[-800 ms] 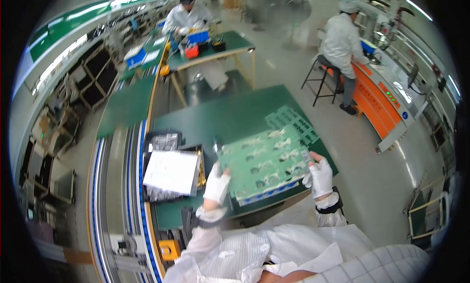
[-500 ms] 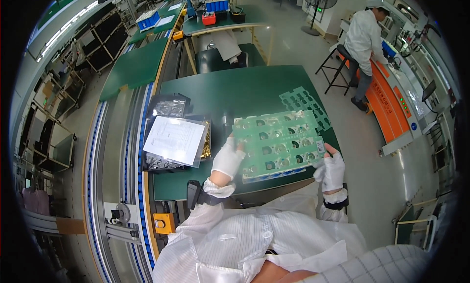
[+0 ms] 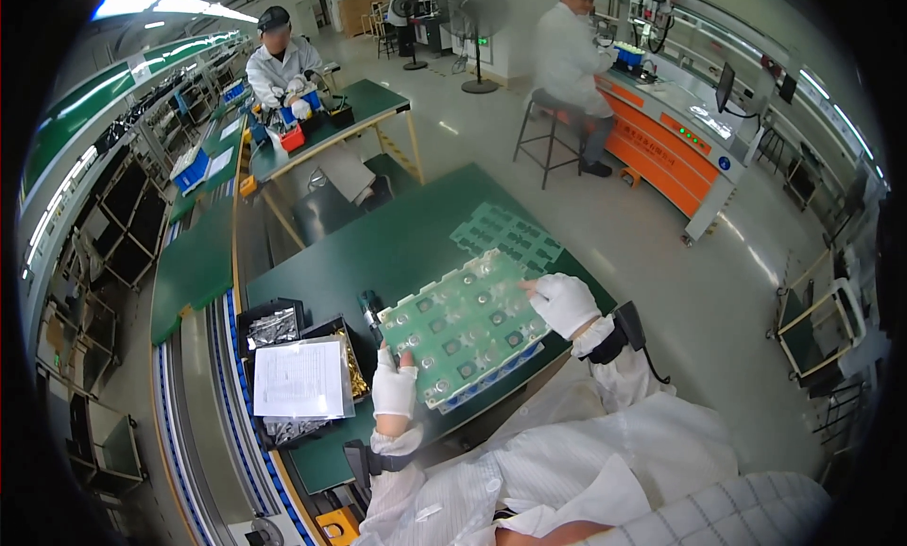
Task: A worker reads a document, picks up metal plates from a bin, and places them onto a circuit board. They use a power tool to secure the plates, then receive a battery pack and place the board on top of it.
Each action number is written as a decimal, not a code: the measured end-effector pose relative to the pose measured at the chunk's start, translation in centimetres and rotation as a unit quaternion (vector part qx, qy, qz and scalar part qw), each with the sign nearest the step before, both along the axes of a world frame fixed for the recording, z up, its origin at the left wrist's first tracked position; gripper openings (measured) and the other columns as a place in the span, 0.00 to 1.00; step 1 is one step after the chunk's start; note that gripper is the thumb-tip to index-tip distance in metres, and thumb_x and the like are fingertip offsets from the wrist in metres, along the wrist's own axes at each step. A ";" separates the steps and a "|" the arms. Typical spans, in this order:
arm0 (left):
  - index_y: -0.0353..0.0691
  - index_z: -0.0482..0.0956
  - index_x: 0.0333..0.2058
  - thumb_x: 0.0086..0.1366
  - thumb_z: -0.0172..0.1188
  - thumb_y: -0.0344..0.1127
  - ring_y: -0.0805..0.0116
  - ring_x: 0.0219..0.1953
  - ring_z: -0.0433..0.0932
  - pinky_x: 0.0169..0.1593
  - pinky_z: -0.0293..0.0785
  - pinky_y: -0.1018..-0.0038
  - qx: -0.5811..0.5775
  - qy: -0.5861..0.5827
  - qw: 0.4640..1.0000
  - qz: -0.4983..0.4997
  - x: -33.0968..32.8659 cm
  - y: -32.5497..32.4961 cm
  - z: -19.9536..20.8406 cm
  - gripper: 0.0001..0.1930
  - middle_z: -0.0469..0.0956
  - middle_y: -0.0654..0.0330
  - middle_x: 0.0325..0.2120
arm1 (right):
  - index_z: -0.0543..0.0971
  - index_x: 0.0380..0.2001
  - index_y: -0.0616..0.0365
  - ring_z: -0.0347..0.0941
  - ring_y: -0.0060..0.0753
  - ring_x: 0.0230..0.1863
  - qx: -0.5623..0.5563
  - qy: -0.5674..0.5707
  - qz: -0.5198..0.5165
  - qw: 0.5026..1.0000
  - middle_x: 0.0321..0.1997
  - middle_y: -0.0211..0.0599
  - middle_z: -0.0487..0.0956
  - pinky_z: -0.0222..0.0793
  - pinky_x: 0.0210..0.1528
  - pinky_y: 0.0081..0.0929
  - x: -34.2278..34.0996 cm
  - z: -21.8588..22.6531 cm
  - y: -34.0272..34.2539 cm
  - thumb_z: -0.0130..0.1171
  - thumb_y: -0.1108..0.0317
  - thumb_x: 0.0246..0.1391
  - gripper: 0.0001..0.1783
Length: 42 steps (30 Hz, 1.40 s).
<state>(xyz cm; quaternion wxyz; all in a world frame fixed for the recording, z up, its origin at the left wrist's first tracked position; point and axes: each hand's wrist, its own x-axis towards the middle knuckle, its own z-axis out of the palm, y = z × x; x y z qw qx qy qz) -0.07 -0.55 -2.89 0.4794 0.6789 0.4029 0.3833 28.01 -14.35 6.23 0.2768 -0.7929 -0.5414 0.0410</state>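
A pale green, see-through plate [image 3: 472, 312] with rows of round openings lies over a blue-sided block [image 3: 496, 368] on the table. My left hand [image 3: 393, 387], in a white glove with bare fingertips, is closed at the plate's left edge, its thumb beside the rim. At the right edge, my gloved right hand [image 3: 565, 305] grips the plate with a bare fingertip on its top; its lower fingers are hidden. A dark, handheld tool [image 3: 371, 307] lies just beyond my left fingers. Behind the plate is another green cut-out sheet [image 3: 507, 235], flat on the table.
Black bins [image 3: 248, 321] of silvery and gold-coloured small parts stand left, partly under a paper sheet [image 3: 300, 378]. A conveyor [image 3: 194, 433] runs along the table's left side. One person [image 3: 283, 62] works ahead; another [image 3: 570, 55] sits by an orange-fronted machine [image 3: 652, 149].
My view has swung up and to the right. The plate now appears turned and lined up over the block. My right hand has shifted from its near right corner farther up the right edge.
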 end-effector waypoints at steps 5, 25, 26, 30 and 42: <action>0.40 0.68 0.56 0.59 0.60 0.26 0.71 0.35 0.72 0.41 0.68 0.77 0.007 -0.006 1.000 0.015 -0.9 -1.3 2.6 0.25 0.75 0.58 0.36 | 0.82 0.37 0.49 0.74 0.46 0.43 0.086 -0.095 -0.007 0.992 0.44 0.39 0.78 0.71 0.46 0.38 0.3 -0.2 -0.6 0.58 0.63 0.48 0.11; 0.41 0.73 0.50 0.45 0.67 0.42 0.59 0.57 0.65 0.63 0.52 0.59 0.230 0.489 0.790 0.289 -12.2 0.6 0.3 0.31 0.70 0.56 0.51 | 0.78 0.41 0.54 0.70 0.41 0.51 0.160 -0.031 0.057 0.985 0.50 0.38 0.75 0.66 0.54 0.35 0.5 -4.7 1.2 0.56 0.70 0.54 0.11; 0.42 0.75 0.46 0.46 0.64 0.38 0.60 0.54 0.68 0.62 0.55 0.60 0.255 0.461 0.792 0.307 -12.1 0.9 -0.1 0.25 0.73 0.58 0.48 | 0.78 0.41 0.55 0.70 0.41 0.52 0.164 -0.011 0.049 0.985 0.50 0.38 0.75 0.66 0.54 0.35 0.6 -4.7 1.3 0.56 0.70 0.54 0.10; 0.43 0.77 0.35 0.44 0.57 0.24 0.55 0.37 0.76 0.47 0.69 0.61 0.332 0.290 0.831 0.338 -11.1 1.3 2.0 0.15 0.78 0.58 0.31 | 0.79 0.38 0.56 0.72 0.37 0.47 0.222 0.040 0.001 0.974 0.45 0.37 0.76 0.67 0.49 0.32 0.6 -3.2 0.1 0.54 0.69 0.56 0.08; 0.44 0.74 0.40 0.52 0.65 0.33 0.65 0.40 0.78 0.46 0.75 0.66 0.615 0.085 0.781 -0.066 4.7 -6.5 12.9 0.15 0.77 0.63 0.37 | 0.73 0.45 0.66 0.64 0.17 0.11 0.081 0.500 0.155 0.848 0.19 0.35 0.76 0.56 0.13 0.14 -4.1 5.1 -2.4 0.46 0.33 0.54 0.41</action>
